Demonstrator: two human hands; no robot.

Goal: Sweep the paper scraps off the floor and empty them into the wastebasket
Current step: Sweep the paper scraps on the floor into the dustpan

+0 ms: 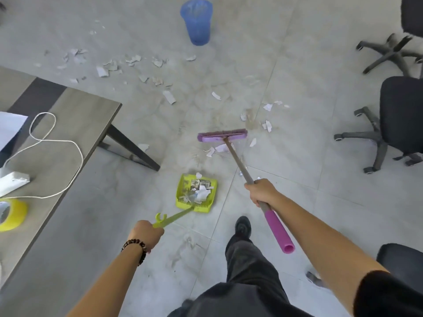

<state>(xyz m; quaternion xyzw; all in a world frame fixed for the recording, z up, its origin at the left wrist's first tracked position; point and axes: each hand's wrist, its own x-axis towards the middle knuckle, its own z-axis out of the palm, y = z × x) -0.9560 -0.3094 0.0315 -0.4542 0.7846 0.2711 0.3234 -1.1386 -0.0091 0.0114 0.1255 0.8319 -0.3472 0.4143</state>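
My right hand (261,192) grips the grey shaft of a purple broom (223,135), whose head rests on the floor ahead of me. A few paper scraps (220,148) lie just in front of the head, toward me. My left hand (146,232) holds the long handle of a lime-green dustpan (183,197) that sits on the floor and holds several scraps. More paper scraps (109,68) are strewn across the tiles farther off. The blue wastebasket (197,21) stands at the far end of the floor.
A grey table (57,138) with a white cord, yellow tape roll and papers fills the left side; its dark leg (132,147) slants to the floor near the dustpan. Black office chairs (398,120) stand on the right. My foot (243,226) is behind the dustpan.
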